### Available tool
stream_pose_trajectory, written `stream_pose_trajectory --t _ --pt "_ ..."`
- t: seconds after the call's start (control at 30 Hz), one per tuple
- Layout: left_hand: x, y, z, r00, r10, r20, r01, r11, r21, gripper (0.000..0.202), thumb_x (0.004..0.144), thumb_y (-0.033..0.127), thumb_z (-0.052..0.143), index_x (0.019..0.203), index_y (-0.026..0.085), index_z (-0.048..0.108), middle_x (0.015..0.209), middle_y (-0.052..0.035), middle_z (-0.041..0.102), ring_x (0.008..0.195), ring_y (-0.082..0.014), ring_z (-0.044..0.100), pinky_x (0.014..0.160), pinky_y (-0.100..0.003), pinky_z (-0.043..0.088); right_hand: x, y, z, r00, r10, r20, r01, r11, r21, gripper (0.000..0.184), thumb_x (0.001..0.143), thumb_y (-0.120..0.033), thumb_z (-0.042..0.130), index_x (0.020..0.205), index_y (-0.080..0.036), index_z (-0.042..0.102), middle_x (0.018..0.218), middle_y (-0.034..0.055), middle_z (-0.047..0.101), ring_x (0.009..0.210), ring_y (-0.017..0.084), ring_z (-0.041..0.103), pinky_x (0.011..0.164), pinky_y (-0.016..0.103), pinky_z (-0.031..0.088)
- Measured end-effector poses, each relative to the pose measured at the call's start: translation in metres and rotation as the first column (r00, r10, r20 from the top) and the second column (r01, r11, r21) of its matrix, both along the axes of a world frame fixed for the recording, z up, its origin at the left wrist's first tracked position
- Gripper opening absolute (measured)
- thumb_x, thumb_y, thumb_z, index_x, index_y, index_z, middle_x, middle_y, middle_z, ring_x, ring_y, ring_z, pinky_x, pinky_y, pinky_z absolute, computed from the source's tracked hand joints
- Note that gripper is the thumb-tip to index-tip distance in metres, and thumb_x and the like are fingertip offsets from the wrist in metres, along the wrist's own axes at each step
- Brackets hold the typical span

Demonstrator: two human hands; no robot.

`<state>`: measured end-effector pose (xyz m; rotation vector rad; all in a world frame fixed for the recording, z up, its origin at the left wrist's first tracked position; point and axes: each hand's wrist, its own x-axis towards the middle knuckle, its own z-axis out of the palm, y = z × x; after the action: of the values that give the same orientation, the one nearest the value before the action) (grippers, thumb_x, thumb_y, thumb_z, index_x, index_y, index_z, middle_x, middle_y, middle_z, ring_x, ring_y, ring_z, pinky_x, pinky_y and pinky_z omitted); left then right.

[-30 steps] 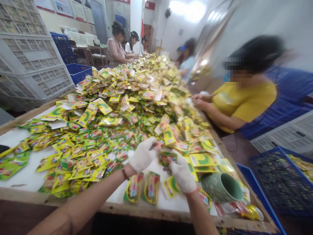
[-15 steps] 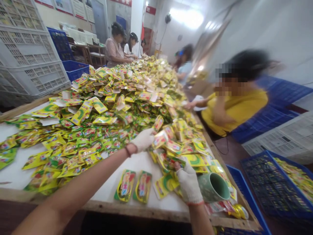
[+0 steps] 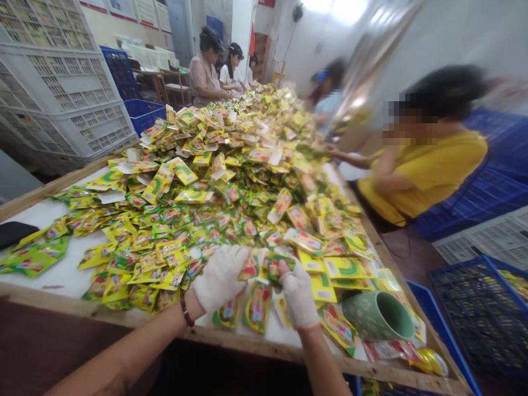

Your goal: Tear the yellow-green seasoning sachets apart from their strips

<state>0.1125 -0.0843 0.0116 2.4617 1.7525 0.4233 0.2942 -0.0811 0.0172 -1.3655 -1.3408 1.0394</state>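
Observation:
A big heap of yellow and green sachets (image 3: 231,176) covers the white table (image 3: 66,275). My left hand (image 3: 218,275), in a white knit glove, is closed on a sachet (image 3: 250,267) at the near edge of the heap. My right hand (image 3: 297,294), gloved too, pinches another sachet (image 3: 273,265) just beside it. The two hands nearly touch. Two sachets (image 3: 247,308) lie flat on the table under my hands, close to the wooden front edge.
A green mug (image 3: 377,319) lies tipped at the table's right front. A person in a yellow shirt (image 3: 424,170) works at the right side; others sit at the far end. Blue crates (image 3: 478,313) stand right, white crates (image 3: 61,104) stacked left. A dark object (image 3: 14,234) lies far left.
My left hand reached out into the heap, then came back toward me with a sachet. Both hands are now together near the front edge. The camera view has shifted.

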Motion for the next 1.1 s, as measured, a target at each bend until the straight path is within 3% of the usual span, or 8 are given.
stream_pose_trajectory --t 0.07,0.2,0.4,0.6,0.77,0.93,1.0,1.1 --pt "-0.003 0.002 0.0 0.998 -0.054 -0.031 0.054 0.999 0.009 0.056 0.068 0.025 0.07 0.119 0.018 0.05 0.113 -0.0114 0.058 0.107 -0.0313 0.053 0.089 -0.046 0.044 0.005 0.0 0.002 0.998 -0.033 0.045 0.034 0.999 -0.023 0.027 0.083 -0.045 0.053 0.075 -0.02 0.054 0.058 -0.0028 0.054 0.047 0.012 0.046 0.046 0.025 0.041" --pt "-0.002 0.002 0.002 0.986 -0.165 -0.035 0.166 0.985 0.052 0.053 0.069 0.023 0.068 0.119 0.019 0.05 0.111 -0.0104 0.058 0.098 -0.029 0.056 0.083 -0.045 0.045 0.011 0.004 0.0 0.951 -0.039 0.306 -0.007 0.989 0.148 0.025 0.083 -0.042 0.052 0.08 -0.018 0.06 0.068 0.0024 0.063 0.061 0.017 0.056 0.061 0.028 0.047" --pt "0.014 -0.006 -0.005 0.976 -0.145 0.163 0.13 0.986 0.101 0.051 0.071 0.021 0.064 0.119 0.017 0.048 0.113 -0.0107 0.06 0.106 -0.0263 0.056 0.09 -0.04 0.047 -0.003 0.003 -0.013 0.734 -0.248 0.633 -0.027 0.92 0.392 0.032 0.089 -0.035 0.046 0.1 -0.013 0.066 0.09 0.0158 0.07 0.082 0.026 0.065 0.078 0.036 0.048" --pt "0.006 -0.006 -0.008 0.983 -0.147 0.109 0.131 0.98 0.147 0.052 0.07 0.017 0.064 0.12 0.014 0.05 0.112 -0.0121 0.06 0.103 -0.0273 0.057 0.088 -0.042 0.047 0.012 -0.001 0.007 0.852 0.205 0.481 -0.283 0.954 0.094 0.027 0.086 -0.024 0.047 0.105 -0.018 0.064 0.092 0.0065 0.07 0.085 0.021 0.063 0.076 0.03 0.05" --pt "0.005 -0.005 -0.014 0.96 -0.273 0.064 0.253 0.942 0.219 0.055 0.072 0.015 0.062 0.124 0.017 0.048 0.117 -0.0125 0.058 0.105 -0.0278 0.055 0.089 -0.043 0.046 0.018 0.002 0.016 0.894 0.202 0.399 -0.216 0.976 -0.011 0.015 0.076 -0.022 0.054 0.072 -0.018 0.068 0.069 0.0022 0.065 0.071 0.019 0.059 0.066 0.028 0.048" --pt "0.006 -0.005 -0.013 0.973 -0.207 0.102 0.181 0.958 0.221 0.053 0.075 0.022 0.063 0.125 0.016 0.047 0.115 -0.0129 0.059 0.105 -0.0278 0.055 0.088 -0.043 0.047 0.012 -0.001 0.025 0.951 0.241 0.191 -0.2 0.956 -0.214 0.023 0.075 -0.025 0.056 0.09 -0.016 0.07 0.053 -0.003 0.056 0.047 0.011 0.05 0.047 0.022 0.042" --pt "0.005 -0.005 -0.011 0.975 -0.201 0.093 0.175 0.957 0.231 0.055 0.075 0.023 0.064 0.127 0.014 0.046 0.115 -0.0133 0.059 0.106 -0.0281 0.055 0.089 -0.044 0.047 0.012 -0.005 0.025 0.962 0.255 0.097 -0.214 0.926 -0.31 0.029 0.076 -0.032 0.058 0.098 -0.014 0.067 0.046 -0.0049 0.053 0.037 0.009 0.045 0.039 0.02 0.035" --pt "0.009 -0.008 -0.006 0.968 -0.224 0.115 0.194 0.954 0.227 0.053 0.075 0.024 0.066 0.124 0.013 0.049 0.116 -0.0145 0.059 0.105 -0.0292 0.055 0.089 -0.044 0.047 0.012 -0.009 0.022 0.913 0.406 -0.042 -0.387 0.828 -0.405 0.034 0.081 -0.047 0.054 0.089 -0.015 0.062 0.037 -0.006 0.05 0.029 0.008 0.04 0.033 0.018 0.029"
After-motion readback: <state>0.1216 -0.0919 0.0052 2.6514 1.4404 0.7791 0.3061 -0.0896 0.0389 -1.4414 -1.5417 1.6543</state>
